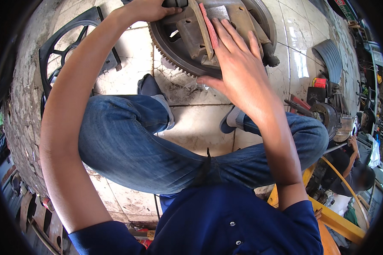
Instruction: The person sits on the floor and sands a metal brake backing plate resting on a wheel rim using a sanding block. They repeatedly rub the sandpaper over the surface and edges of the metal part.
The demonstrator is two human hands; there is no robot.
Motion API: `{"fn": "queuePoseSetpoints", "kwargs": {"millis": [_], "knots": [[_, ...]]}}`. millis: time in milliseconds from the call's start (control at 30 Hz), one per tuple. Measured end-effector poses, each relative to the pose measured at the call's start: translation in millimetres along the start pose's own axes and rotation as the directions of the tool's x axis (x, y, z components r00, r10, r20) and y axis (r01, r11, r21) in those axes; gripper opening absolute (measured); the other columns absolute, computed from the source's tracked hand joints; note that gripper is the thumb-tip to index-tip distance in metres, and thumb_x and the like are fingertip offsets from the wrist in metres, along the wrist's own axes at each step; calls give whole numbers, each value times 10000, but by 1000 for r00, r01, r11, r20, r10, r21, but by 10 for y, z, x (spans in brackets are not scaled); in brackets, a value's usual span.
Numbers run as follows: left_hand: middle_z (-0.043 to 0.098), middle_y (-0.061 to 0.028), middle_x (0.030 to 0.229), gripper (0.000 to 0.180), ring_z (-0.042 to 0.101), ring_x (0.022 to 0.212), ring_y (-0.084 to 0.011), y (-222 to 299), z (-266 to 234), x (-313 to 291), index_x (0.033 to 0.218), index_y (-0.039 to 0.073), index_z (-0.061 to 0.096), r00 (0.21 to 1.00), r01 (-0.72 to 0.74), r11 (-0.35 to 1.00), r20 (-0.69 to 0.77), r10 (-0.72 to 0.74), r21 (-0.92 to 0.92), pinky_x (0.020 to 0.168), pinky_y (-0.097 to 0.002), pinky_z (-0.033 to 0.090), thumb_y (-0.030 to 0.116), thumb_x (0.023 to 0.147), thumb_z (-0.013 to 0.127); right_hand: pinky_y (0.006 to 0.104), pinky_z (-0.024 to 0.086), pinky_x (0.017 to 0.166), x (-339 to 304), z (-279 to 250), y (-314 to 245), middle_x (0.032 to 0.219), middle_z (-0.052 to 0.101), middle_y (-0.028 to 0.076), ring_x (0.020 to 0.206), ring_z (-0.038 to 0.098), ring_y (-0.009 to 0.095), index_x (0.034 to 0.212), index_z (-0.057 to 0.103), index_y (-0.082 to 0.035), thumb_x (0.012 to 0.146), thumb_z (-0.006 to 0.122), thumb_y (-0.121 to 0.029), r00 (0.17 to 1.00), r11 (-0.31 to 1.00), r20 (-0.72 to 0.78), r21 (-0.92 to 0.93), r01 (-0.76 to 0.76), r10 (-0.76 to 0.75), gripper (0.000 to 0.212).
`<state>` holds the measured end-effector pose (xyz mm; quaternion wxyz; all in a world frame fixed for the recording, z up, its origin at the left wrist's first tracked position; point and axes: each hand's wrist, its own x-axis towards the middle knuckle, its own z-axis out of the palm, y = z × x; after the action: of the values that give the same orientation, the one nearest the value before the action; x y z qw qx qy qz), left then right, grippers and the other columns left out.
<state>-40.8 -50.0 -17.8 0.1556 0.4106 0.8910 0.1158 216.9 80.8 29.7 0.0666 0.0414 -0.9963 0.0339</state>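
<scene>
In front of my feet lies a large dark flywheel [165, 46] with a toothed rim and brownish metal parts mounted on it. A narrow curved metal plate [202, 30] stands on edge across it, with a red strip [208, 26] alongside. My left hand [151, 9] is closed around a dark cylindrical piece [177, 3] at the top edge of the view; some of its fingers are out of sight. My right hand [238, 63] rests with fingers stretched out on the metal parts beside the red strip, next to a small silvery-grey piece [218, 12]. Its thumb points left.
A black shroud with a round opening [68, 24] lies at the left on the tiled floor [191, 136]. To the right are a curved ribbed panel [327, 59], a red can [320, 83] and a round metal machine part [330, 117]. Another person [349, 174] is by a yellow frame [336, 219].
</scene>
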Motion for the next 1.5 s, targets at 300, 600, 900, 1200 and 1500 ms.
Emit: {"fn": "queuePoseSetpoints", "kwargs": {"millis": [300,600,900,1200,1500], "knots": [[263,-248,1541,661,466,1319,-453,11,1,-21,1446,76,467,999,-33,998,-16,32,-51,1104,-456,425,398,912,687,543,249,1197,214,21,171,1566,371,170,1479,308,304,1546,295,-40,733,816,-480,998,999,49,22,24,-25,1061],[298,-259,1511,640,493,1286,-459,5,-12,-21,1424,66,483,1000,-17,999,-5,17,-32,1088,-461,441,375,905,695,523,233,1205,114,-123,201,1567,374,168,1486,294,308,1521,359,-50,750,789,-541,992,995,110,77,57,-65,1010],[303,-230,1535,686,494,1298,-448,-70,45,20,1447,89,461,999,-10,1000,-38,10,-11,1088,-465,441,441,903,686,497,226,1214,221,-138,321,1527,437,162,1463,333,314,1451,491,-59,768,765,-584,988,978,66,166,127,-140,904],[339,-180,1538,723,506,1312,-416,-100,203,46,1454,84,451,991,-30,999,-126,32,21,1080,-470,448,534,924,649,558,164,1216,410,-6,337,1468,474,232,1436,373,346,1382,515,55,754,622,-805,995,986,-6,129,104,-104,1070],[315,-172,1562,694,525,1296,-414,-18,122,-17,1467,128,439,995,-33,999,-96,35,21,1069,-474,463,516,931,646,467,254,1201,593,-86,279,1443,489,226,1398,396,388,1386,541,25,809,590,-776,999,998,44,63,28,-31,988]]}}
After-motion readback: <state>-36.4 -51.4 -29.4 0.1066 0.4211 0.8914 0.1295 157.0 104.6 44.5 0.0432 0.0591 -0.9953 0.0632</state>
